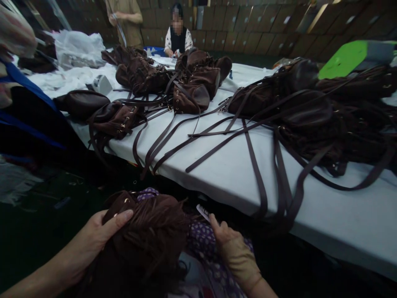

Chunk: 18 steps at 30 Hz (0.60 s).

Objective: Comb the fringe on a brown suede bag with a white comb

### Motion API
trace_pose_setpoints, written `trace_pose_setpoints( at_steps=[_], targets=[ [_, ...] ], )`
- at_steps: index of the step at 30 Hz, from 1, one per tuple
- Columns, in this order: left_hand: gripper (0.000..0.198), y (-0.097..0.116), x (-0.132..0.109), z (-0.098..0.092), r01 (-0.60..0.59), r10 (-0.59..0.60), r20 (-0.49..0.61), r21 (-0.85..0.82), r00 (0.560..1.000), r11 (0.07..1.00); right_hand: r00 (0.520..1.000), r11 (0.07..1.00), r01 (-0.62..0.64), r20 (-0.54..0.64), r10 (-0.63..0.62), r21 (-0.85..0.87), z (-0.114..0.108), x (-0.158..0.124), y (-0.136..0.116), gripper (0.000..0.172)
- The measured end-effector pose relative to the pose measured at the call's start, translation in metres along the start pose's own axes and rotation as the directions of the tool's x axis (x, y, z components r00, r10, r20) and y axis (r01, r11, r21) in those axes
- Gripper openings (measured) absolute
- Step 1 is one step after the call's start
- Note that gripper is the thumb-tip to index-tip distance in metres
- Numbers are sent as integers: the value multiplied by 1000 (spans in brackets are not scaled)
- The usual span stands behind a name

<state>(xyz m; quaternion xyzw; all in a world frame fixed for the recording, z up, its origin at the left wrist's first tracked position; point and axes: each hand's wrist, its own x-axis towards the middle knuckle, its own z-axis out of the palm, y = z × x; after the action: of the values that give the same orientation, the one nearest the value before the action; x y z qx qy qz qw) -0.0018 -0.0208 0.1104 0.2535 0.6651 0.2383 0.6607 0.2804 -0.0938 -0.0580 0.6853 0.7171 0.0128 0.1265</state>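
Left hand [99, 234] lies open on a fringed brown suede bag [149, 240], right hand [228, 248] pinching a white tag [202, 212].

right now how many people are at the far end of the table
2: a person in a tan shirt standing on the left, and a person in a black vest to their right. Others could be hidden beyond the frame.

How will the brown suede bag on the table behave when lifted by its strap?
The brown suede bag will probably hang floppy: its body looks soft and slumped. Its long straps lie limp and crossed, so they may snag.
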Motion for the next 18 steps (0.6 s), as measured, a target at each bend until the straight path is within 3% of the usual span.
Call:
trace_pose_setpoints(
  at_steps=[3, 6, 8, 10, 13, 15, 17, 18],
  targets=[
    [37, -9, 1, -1, 15, -16, 46, 8, 999, 1000, 1000, 1000, -28, 13, 28, 4, 19, -4, 19, 53],
    [38, -16, 7, 0, 59, -58, 50, -9, 997, 998, 999, 999, -51, 19, 51, -12, 20, -6, 24, 51],
    [41, -18, 11, 1, 113, -113, -3, -13, 994, 993, 999, 998, -52, -11, 51, -25, 7, -5, 20, 49],
    [47, -18, 14, 3, 153, -154, -48, -11, 987, 988, 993, 1000, -2, -115, -2, -31, -18, -2, 12, 47],
    [53, -15, 12, 9, 151, -152, -11, -10, 988, 988, 929, 974, 223, -296, -222, -31, -55, 4, 4, 47],
    [50, -10, 9, 7, 146, -146, 9, -22, 989, 989, 938, 968, 249, -242, -247, -23, -61, 5, 14, 47],
    [47, -5, 6, -2, 140, -141, -18, -41, 990, 989, 997, 998, 57, -55, -58, -17, -44, -3, 42, 45],
    [45, -2, 6, -10, 121, -124, -44, -56, 991, 991, 997, 997, -68, 34, 69, -24, -29, -11, 60, 46]
  ],
)
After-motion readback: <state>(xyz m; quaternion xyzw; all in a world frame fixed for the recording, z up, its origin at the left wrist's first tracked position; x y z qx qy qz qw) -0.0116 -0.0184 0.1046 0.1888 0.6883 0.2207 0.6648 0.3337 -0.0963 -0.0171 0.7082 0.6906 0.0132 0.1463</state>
